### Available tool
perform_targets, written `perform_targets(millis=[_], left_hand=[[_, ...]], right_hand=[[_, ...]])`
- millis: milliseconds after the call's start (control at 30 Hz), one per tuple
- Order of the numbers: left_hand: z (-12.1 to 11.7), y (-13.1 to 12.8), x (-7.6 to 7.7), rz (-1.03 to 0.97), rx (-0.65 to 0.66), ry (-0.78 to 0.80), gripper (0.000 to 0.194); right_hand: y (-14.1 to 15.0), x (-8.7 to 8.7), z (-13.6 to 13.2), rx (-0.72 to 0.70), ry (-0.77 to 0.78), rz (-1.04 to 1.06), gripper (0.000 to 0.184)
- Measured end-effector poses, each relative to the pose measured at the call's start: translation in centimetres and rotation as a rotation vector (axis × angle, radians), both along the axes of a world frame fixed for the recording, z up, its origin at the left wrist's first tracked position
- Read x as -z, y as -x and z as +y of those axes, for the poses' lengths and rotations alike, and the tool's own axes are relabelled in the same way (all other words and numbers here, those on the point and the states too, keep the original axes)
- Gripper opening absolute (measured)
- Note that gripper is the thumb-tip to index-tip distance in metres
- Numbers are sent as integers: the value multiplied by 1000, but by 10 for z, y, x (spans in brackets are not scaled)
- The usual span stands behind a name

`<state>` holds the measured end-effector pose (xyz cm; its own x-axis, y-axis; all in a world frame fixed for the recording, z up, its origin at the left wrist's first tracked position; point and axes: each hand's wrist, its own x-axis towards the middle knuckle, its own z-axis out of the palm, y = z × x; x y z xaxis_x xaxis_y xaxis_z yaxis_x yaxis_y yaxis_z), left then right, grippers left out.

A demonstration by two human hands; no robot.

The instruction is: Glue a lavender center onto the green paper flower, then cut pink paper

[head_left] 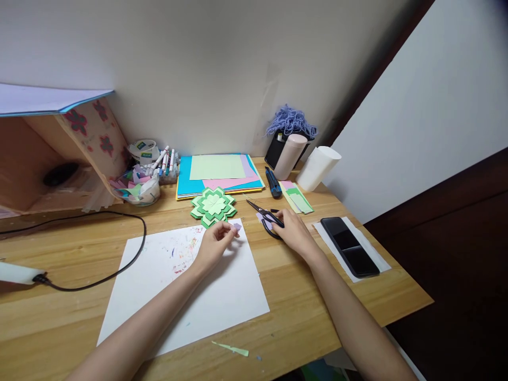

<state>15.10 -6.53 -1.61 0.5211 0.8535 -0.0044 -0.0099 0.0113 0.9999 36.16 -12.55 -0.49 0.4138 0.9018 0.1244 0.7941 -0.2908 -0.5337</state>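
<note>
Between thumb and fingertips, my left hand pinches a small purple paper piece above the upper right corner of a white sheet. My right hand has its fingers on the handles of black scissors, whose blades point away to the left. Under the scissors, partly hidden, is more purple paper. Just behind my left hand lies a layered green paper flower. Colour marks and smudges dot the white sheet.
Coloured paper sheets lie by the wall, beside a blue utility knife and paper strips. A phone rests at right. At left are a tub of scraps, markers and a black cable.
</note>
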Motion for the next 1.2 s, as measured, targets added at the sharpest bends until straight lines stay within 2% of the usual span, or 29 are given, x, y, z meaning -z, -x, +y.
perform_targets(millis=[100,167,233,300,367,400,500,533,600,667,733,900,1200], left_hand=[[0,0,1,9,4,13,27],[0,0,1,11,7,19,27],[0,0,1,11,5,29,27],[1,0,-2,14,-9,43,26],[3,1,-8,26,-34,67,25],[4,2,-11,36,-46,82,26],[6,4,-25,58,-90,108,26],[6,5,-29,55,-109,104,25],[6,7,-38,43,-149,95,23],[6,8,-45,44,-169,100,22],[5,8,-50,61,-177,98,21],[3,6,-57,94,-191,76,18],[1,4,-60,131,-204,88,14]], right_hand=[[-3,3,0,7,136,-128,25],[-1,4,2,-21,156,-130,26],[0,4,4,-14,110,-85,24],[3,2,5,51,4,49,21],[12,-2,4,74,-90,357,26],[18,-5,3,37,-115,575,32],[44,-12,-2,-234,-86,1252,51],[53,-14,-5,-327,-37,1391,56],[68,-15,-10,-461,93,1541,66],[79,-13,-14,-532,191,1585,70],[85,-8,-16,-571,218,1576,71],[91,2,-19,-609,182,1468,71],[92,-2,-27,-601,153,1292,66]])
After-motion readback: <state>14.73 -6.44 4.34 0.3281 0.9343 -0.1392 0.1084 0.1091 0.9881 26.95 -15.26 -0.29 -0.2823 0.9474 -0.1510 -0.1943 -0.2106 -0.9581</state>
